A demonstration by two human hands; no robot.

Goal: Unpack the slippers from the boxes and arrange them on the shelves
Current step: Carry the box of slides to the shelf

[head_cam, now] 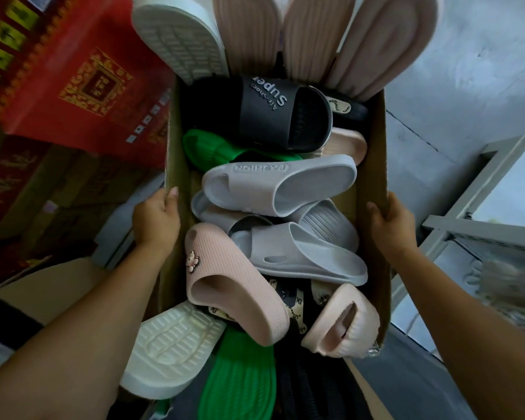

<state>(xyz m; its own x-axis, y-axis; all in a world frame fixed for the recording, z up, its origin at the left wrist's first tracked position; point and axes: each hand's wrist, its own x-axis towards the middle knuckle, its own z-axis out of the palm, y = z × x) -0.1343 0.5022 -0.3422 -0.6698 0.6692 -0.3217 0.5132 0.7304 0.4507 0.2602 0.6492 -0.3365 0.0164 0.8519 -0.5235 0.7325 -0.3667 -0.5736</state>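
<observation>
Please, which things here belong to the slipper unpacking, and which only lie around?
Job: cardboard box, gripped by left hand and right hand; black slipper; grey slipper; pink slipper; shelf frame.
Lying about: red carton; blurred pale bundle.

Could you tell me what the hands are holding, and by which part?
The cardboard box: left hand grips its left wall's rim, right hand its right wall's rim.

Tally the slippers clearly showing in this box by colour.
Pink slippers: 6
Grey slippers: 3
Black slippers: 2
Green slippers: 2
White slippers: 2
Total: 15. Dark ones buried deeper in the box: uncounted.
</observation>
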